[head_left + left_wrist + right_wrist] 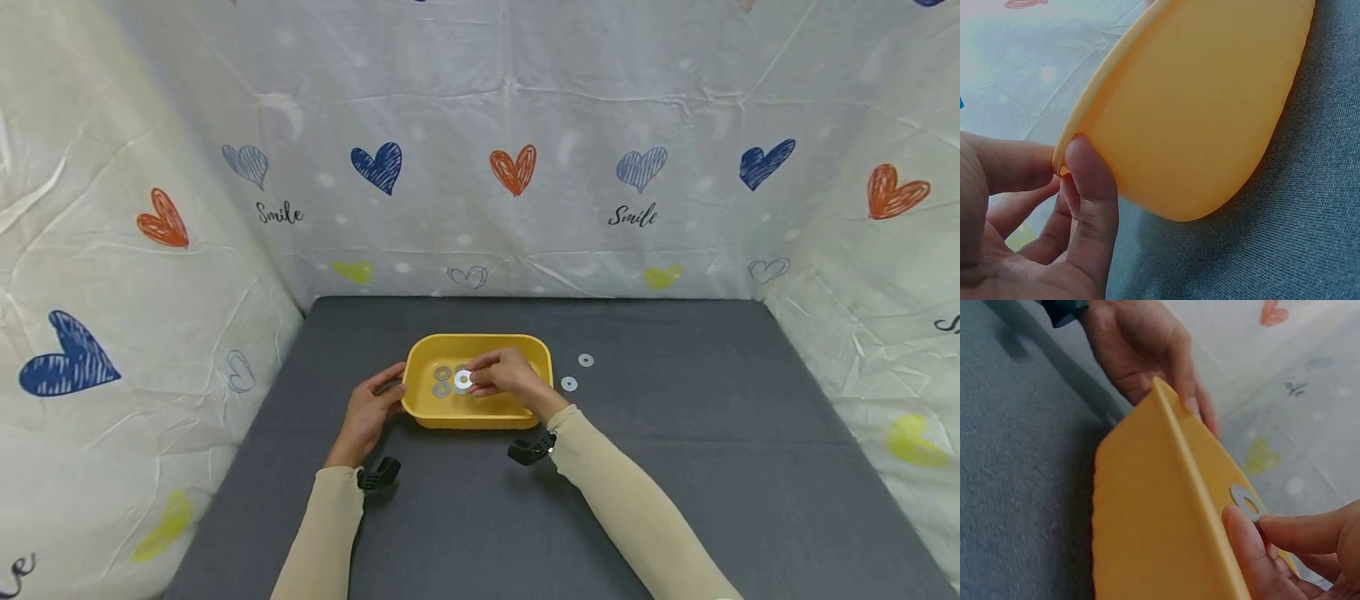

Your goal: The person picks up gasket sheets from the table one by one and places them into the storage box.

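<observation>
A shallow yellow tray [480,422] sits on the dark table. At its left end my left hand [369,417] pinches the rim; the left wrist view shows the thumb [1092,181] on one side of the rim and a finger on the other. My right hand [508,377], over the tray, pinches a flat metal washer [1244,501] between thumb and finger. Below it, several grey washers [442,389] lie on the tray's floor, some partly hidden by the held washer and the fingers.
Two loose washers lie on the table right of the tray: a farther washer [586,360] and a nearer washer [569,383]. A white curtain [450,108] printed with hearts surrounds the table [675,467] at the back and sides.
</observation>
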### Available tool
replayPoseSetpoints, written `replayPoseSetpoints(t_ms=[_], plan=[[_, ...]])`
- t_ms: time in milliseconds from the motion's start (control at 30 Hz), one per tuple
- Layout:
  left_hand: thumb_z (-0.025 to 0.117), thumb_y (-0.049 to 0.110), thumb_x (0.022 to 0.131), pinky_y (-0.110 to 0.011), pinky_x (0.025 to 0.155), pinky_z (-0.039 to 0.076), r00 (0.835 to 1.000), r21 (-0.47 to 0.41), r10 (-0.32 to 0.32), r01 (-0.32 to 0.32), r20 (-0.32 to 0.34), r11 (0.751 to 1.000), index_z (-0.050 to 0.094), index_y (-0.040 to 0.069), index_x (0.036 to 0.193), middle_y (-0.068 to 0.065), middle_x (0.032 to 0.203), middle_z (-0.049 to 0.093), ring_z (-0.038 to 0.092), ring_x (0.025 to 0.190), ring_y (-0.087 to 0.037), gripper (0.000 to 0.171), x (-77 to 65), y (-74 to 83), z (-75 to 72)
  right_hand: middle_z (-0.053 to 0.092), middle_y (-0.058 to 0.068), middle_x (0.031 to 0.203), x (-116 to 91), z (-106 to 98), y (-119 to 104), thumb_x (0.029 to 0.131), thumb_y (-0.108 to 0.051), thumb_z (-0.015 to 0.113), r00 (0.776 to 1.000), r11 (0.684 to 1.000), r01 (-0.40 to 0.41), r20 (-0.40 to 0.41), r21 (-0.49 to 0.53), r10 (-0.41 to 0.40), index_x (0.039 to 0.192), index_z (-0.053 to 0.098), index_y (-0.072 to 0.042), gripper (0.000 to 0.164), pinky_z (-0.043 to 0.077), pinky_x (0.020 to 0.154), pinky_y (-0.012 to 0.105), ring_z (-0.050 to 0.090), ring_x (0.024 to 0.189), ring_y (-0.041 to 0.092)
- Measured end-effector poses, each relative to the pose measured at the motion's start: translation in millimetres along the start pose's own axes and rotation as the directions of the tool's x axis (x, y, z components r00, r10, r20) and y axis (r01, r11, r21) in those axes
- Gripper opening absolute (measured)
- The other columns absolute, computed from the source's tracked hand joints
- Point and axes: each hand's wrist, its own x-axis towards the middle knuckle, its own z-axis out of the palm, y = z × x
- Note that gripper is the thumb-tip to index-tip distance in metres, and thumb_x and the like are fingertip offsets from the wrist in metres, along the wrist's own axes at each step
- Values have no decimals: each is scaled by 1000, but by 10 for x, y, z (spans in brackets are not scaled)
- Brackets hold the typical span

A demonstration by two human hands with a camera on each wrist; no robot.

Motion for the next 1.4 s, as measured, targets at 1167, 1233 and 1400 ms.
replayPoseSetpoints(t_ms=[1167,1233,1400], plan=[[55,6,98,-21,72,55,1000,6,-2,2,3,1000,47,11,146,-13,141,50,62,100,-20,49,10,-21,5,69,12,85,174,357,147,84,4,69,1000,966,15,25,-259,-9,96,75,5,13,59,61,29,67,59,16],[55,6,99,-21,72,55,1000,7,-5,5,2,1000,47,11,147,-13,141,50,62,100,-20,49,12,-24,4,69,12,86,155,359,144,84,3,70,999,957,49,25,-287,-44,97,75,4,14,60,63,31,67,61,16],[55,6,99,-21,73,56,1000,-6,-13,13,4,1000,47,11,146,-13,142,50,62,101,-19,49,16,-24,3,71,12,84,127,333,161,83,-1,70,997,958,71,13,-277,-70,105,72,4,23,60,65,32,68,66,18]])
